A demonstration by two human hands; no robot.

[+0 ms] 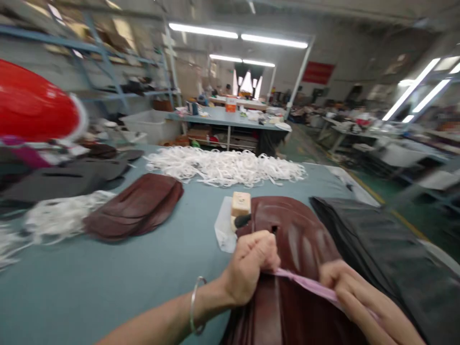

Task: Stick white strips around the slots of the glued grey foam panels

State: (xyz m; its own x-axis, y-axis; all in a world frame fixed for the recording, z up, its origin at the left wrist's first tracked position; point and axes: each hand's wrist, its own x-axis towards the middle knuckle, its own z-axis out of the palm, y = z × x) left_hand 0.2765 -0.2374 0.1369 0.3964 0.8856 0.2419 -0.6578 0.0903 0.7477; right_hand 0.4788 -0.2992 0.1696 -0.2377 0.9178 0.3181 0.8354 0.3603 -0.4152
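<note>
Left hand (pixel 251 266) is curled into a tight fist, pinching one end of a pink strip (pixel 309 285) against the maroon leather stack (pixel 298 239), while the right hand (pixel 355 297) has its fingers closed on the strip further along, right at the near edge of the worktop (pixel 143 268). Just beyond the left knuckles sits a wooden block (pixel 240 203) on a white sheet (pixel 224 225), a black stack (pixel 381 249) lies to the right, and another maroon pile (pixel 138 206) and a heap of white strips (pixel 226 167) spread across the far side.
</note>
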